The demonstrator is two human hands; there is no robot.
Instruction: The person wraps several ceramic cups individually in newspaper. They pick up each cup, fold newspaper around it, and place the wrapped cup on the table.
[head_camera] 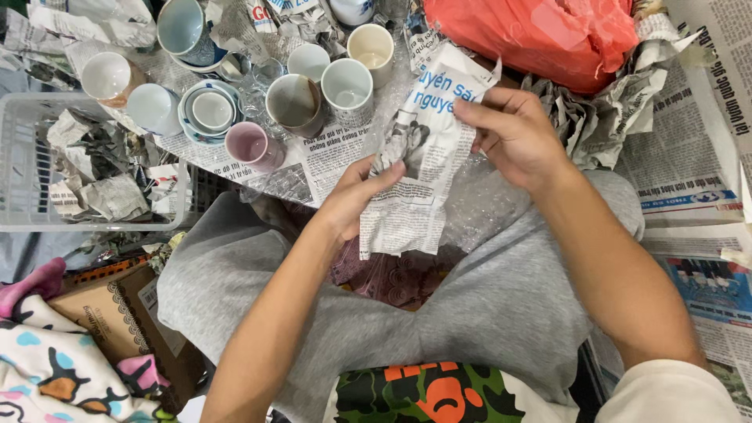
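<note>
I see both of my forearms bare, reaching forward from the bottom of the view and angling in toward each other. My left hand (pixel 352 200) sits lower and nearer to me, palm turned inward, thumb stretched up and to the right, fingers curled in a pinch. My right hand (pixel 513 133) is higher and farther out, wrist bent, its back facing up, fingers bent and pointing left, fingertips pressed together in a grip.

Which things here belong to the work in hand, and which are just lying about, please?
In hand: newspaper bundle, gripped by left hand and right hand; cups on newspaper.
Lying about: orange bag, white basket, cardboard box, patterned cloth.
</note>
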